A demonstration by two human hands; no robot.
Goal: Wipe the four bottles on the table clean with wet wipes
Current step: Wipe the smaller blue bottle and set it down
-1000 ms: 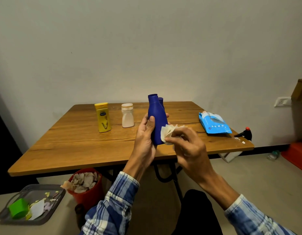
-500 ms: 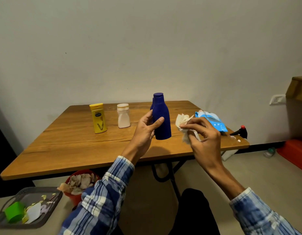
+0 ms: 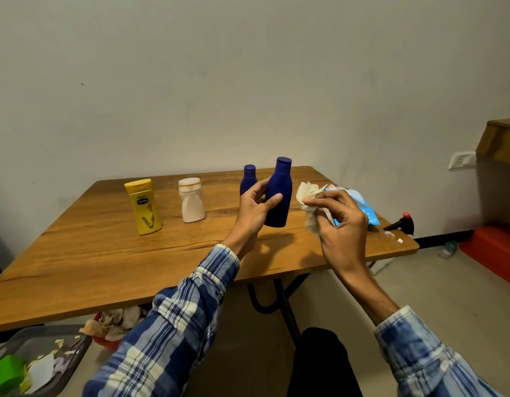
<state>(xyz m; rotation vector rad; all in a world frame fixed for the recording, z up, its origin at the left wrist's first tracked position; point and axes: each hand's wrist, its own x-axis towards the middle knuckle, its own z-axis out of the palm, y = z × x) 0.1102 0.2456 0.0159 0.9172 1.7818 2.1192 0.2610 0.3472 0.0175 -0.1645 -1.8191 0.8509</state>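
A tall blue bottle (image 3: 281,184) stands upright on the wooden table (image 3: 104,253), and my left hand (image 3: 253,209) wraps its left side with thumb and fingers. Behind it stands a smaller blue bottle (image 3: 248,179), partly hidden by my fingers. A white bottle (image 3: 191,200) and a yellow bottle (image 3: 143,206) stand further left. To the right of the tall bottle, clear of it, my right hand (image 3: 341,224) pinches a crumpled wet wipe (image 3: 309,202).
A blue pack of wipes (image 3: 362,209) lies behind my right hand near the table's right edge. A black spray bottle with a red cap (image 3: 402,223) sits by that corner. On the floor at left are a red bin of used wipes (image 3: 113,325) and a grey tray (image 3: 38,362).
The tall blue bottle went from held and tilted in front of me to standing on the table. My right hand drew the wipe off it and away to the right.
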